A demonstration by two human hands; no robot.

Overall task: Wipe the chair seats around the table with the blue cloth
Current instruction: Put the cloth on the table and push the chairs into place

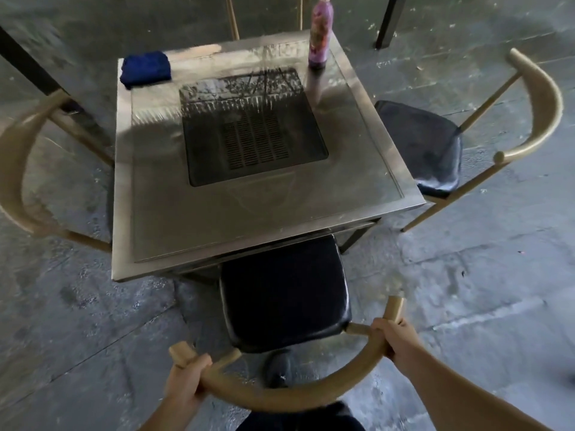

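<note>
The blue cloth (145,69) lies folded on the far left corner of the square metal table (193,213). Right below me stands a chair with a black seat (284,293) partly tucked under the table's near edge. Its curved tan backrest (289,396) is gripped by both hands: my left hand (186,381) near its left end, my right hand (393,340) near its right end. A second chair's black seat (423,147) shows at the table's right side. Only the tan backrest (21,157) of a third chair shows at the left; its seat is hidden.
A purple bottle (320,32) stands at the table's far right corner. A dark grill inset (252,129) fills the table's middle. Black posts (387,23) rise at the back right and along the left. The floor is grey concrete.
</note>
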